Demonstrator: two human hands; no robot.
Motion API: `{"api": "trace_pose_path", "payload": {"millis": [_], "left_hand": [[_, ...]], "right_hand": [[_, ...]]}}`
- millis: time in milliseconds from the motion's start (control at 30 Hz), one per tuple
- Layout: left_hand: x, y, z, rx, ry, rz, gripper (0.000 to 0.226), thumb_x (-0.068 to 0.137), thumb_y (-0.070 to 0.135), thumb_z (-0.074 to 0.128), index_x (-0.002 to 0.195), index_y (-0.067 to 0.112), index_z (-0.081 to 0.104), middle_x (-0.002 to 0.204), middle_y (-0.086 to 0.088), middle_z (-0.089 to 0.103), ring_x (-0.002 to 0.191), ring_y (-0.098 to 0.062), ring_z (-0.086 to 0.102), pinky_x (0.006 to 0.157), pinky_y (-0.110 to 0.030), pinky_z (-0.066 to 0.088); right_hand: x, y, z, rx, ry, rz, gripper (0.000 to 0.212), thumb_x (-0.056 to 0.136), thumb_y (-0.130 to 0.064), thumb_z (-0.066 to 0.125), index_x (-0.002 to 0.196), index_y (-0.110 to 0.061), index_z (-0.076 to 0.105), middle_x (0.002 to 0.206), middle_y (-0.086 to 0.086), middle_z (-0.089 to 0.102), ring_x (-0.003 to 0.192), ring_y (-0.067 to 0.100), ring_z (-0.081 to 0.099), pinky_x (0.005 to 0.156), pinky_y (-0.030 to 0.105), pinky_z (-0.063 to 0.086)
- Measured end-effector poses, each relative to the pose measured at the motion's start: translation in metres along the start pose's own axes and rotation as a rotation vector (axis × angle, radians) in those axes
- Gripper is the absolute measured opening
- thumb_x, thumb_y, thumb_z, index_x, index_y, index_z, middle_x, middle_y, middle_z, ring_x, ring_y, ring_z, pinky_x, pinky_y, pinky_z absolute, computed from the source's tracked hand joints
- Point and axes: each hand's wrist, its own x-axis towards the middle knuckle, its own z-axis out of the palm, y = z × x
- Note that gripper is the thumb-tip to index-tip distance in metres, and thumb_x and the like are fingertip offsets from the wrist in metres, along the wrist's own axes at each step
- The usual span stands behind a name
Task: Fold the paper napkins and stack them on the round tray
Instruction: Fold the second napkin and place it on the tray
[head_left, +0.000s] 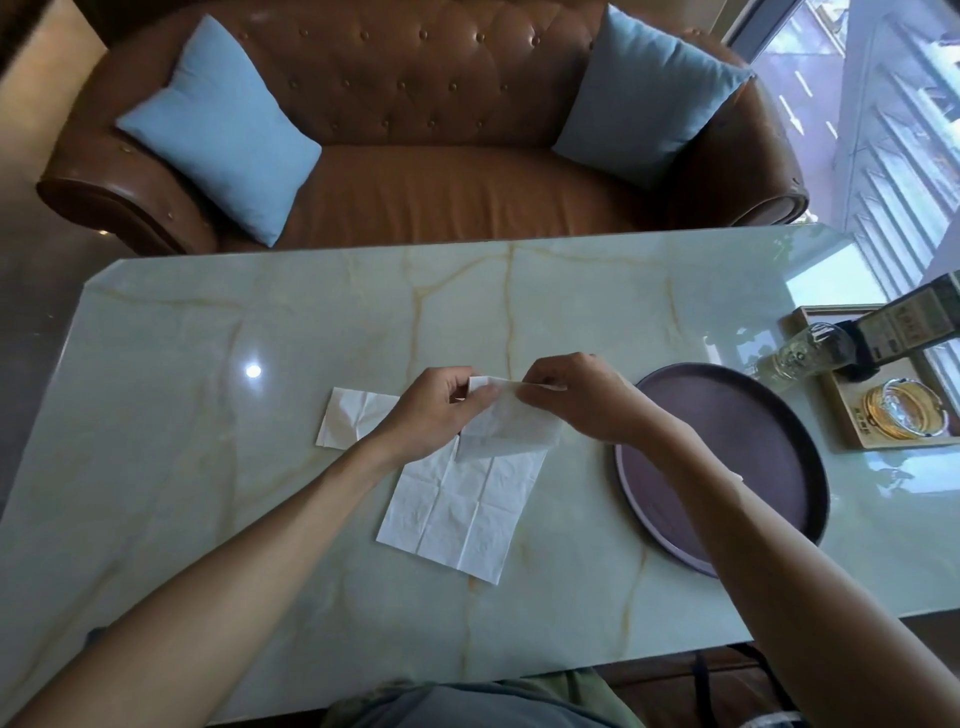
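Two bare forearms reach in from the bottom edge, with no sleeves, watch or rings visible on the left hand (434, 410) or right hand (576, 397). At the bottom, the person's lap shows an olive-green garment (582, 691) over grey-blue fabric (467, 709).

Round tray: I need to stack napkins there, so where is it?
In the head view, the round tray sits on the table's right side, under the right forearm, beside the wooden box.
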Motion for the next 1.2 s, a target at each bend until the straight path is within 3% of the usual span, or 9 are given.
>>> {"api": "trace_pose_path", "payload": {"millis": [200, 300, 467, 600, 700, 767, 933, 1033, 1200], "left_hand": [[0.005, -0.001, 0.002, -0.048, 0.073, 0.037, 0.068, 0.088, 0.059, 0.063, 0.09, -0.009, 0.06, 0.078, -0.004, 0.054, 0.073, -0.018, 0.048, 0.069, -0.034, 0.036], [0.006, 0.005, 0.005, -0.12, 0.07, 0.008, 0.059, 0.093, 0.05, 0.065, 0.098, -0.009, 0.065, 0.084, -0.007, 0.06, 0.078, -0.019, 0.053, 0.072, -0.035, 0.04], [0.012, 0.013, 0.017, -0.192, 0.083, -0.052, 0.033, 0.1, 0.031, 0.063, 0.105, 0.001, 0.074, 0.101, -0.017, 0.078, 0.087, -0.018, 0.071, 0.079, -0.033, 0.055], [0.014, 0.01, 0.019, -0.187, 0.09, -0.095, 0.05, 0.092, 0.05, 0.065, 0.101, 0.001, 0.071, 0.09, -0.015, 0.068, 0.084, -0.024, 0.062, 0.08, -0.046, 0.056], [0.015, 0.007, 0.021, -0.194, 0.081, -0.127, 0.042, 0.093, 0.043, 0.067, 0.106, 0.003, 0.07, 0.091, -0.018, 0.069, 0.083, -0.022, 0.064, 0.083, -0.054, 0.058], [0.015, 0.007, 0.024, -0.183, 0.098, -0.125, 0.027, 0.096, 0.023, 0.068, 0.119, 0.01, 0.066, 0.092, -0.012, 0.076, 0.077, -0.015, 0.066, 0.074, -0.042, 0.059], [0.012, -0.002, 0.029, -0.144, 0.103, -0.147, 0.07, 0.089, 0.02, 0.077, 0.148, 0.029, 0.04, 0.1, -0.011, 0.07, 0.074, -0.018, 0.066, 0.08, -0.034, 0.056], [0.007, -0.003, 0.031, -0.077, 0.066, -0.114, 0.081, 0.077, 0.032, 0.087, 0.142, 0.047, 0.039, 0.119, -0.005, 0.063, 0.087, -0.024, 0.072, 0.086, -0.033, 0.058], [-0.002, -0.009, 0.04, 0.335, -0.014, -0.024, 0.066, 0.074, 0.033, 0.089, 0.131, 0.04, 0.058, 0.144, 0.007, 0.04, 0.126, -0.011, 0.05, 0.098, -0.022, 0.04]], "right_hand": [[-0.015, 0.027, -0.013, 0.201, 0.059, 0.082, 0.021, 0.098, -0.025, 0.062, 0.086, -0.013, 0.074, 0.078, -0.002, 0.077, 0.069, 0.008, 0.064, 0.069, 0.029, 0.048], [-0.026, 0.039, -0.004, 0.404, 0.131, 0.154, 0.022, 0.1, -0.034, 0.061, 0.1, -0.016, 0.074, 0.096, -0.005, 0.079, 0.091, 0.005, 0.073, 0.084, 0.029, 0.053], [-0.035, 0.04, 0.025, 0.875, 0.035, 0.191, 0.049, 0.102, -0.051, 0.05, 0.125, -0.012, 0.068, 0.123, 0.013, 0.073, 0.119, 0.027, 0.068, 0.107, 0.045, 0.051], [-0.035, 0.038, 0.033, 0.989, 0.049, 0.212, 0.057, 0.1, -0.058, 0.049, 0.127, -0.012, 0.068, 0.127, 0.012, 0.072, 0.123, 0.026, 0.066, 0.11, 0.046, 0.047], [-0.036, 0.038, 0.038, 0.996, 0.138, 0.248, 0.041, 0.099, -0.048, 0.057, 0.123, -0.016, 0.069, 0.12, 0.007, 0.076, 0.116, 0.024, 0.069, 0.104, 0.044, 0.051], [-0.035, 0.038, 0.041, 0.924, 0.245, 0.288, 0.026, 0.097, -0.029, 0.066, 0.121, -0.019, 0.068, 0.109, 0.001, 0.079, 0.102, 0.014, 0.074, 0.088, 0.036, 0.054], [-0.035, 0.034, 0.046, 0.872, 0.359, 0.343, 0.045, 0.095, -0.02, 0.068, 0.136, -0.03, 0.054, 0.106, 0.002, 0.075, 0.098, 0.012, 0.071, 0.079, 0.022, 0.05], [-0.036, 0.033, 0.046, 0.865, 0.362, 0.303, 0.045, 0.096, -0.016, 0.065, 0.135, -0.035, 0.055, 0.097, 0.0, 0.076, 0.084, 0.001, 0.071, 0.071, 0.01, 0.05], [-0.035, 0.033, 0.046, 0.794, 0.343, 0.307, 0.024, 0.096, -0.014, 0.062, 0.113, -0.026, 0.075, 0.098, -0.007, 0.076, 0.087, 0.001, 0.067, 0.072, 0.011, 0.049]]}}
